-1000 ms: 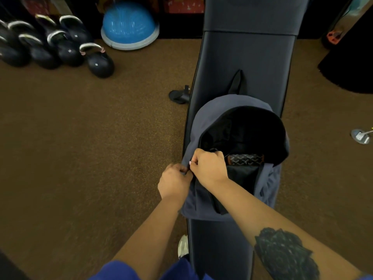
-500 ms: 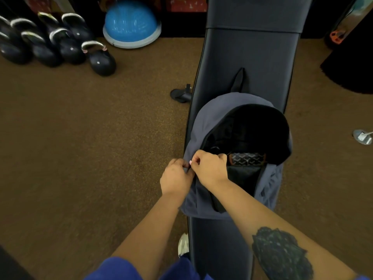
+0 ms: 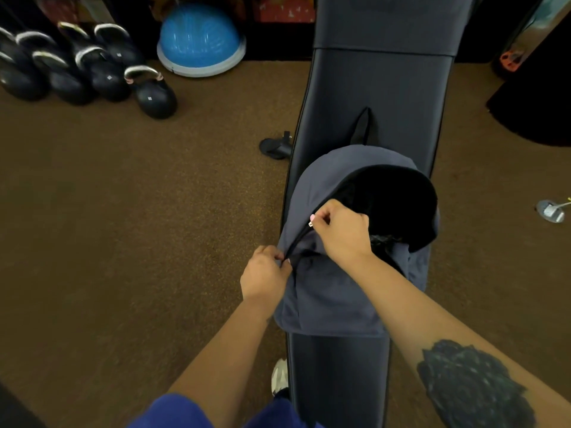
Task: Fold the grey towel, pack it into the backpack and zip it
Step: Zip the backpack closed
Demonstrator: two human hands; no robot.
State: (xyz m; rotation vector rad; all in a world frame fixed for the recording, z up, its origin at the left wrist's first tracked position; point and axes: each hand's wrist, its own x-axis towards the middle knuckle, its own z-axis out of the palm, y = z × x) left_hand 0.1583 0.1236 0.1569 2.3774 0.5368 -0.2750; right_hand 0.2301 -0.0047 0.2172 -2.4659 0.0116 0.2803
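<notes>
A grey-blue backpack [image 3: 327,298] lies on a black padded bench [image 3: 380,94], its top still gaping with a dark inside. My right hand [image 3: 343,233] pinches the small metal zipper pull [image 3: 310,223] on the bag's left side. My left hand [image 3: 265,273] grips the fabric at the lower end of the zip, where the zip is closed between the two hands. The grey towel is not visible; the bag's interior is too dark to tell what is in it.
Several black kettlebells [image 3: 92,69] and a blue balance dome [image 3: 200,38] stand at the far left on the brown floor [image 3: 123,227]. A bench foot [image 3: 275,146] sticks out left of the bench. A small metal object [image 3: 550,210] lies at the right.
My right hand has moved up and away along the bag's left side with the zipper pull, closing part of the zip. The patterned item inside is now covered. My left hand stayed put.
</notes>
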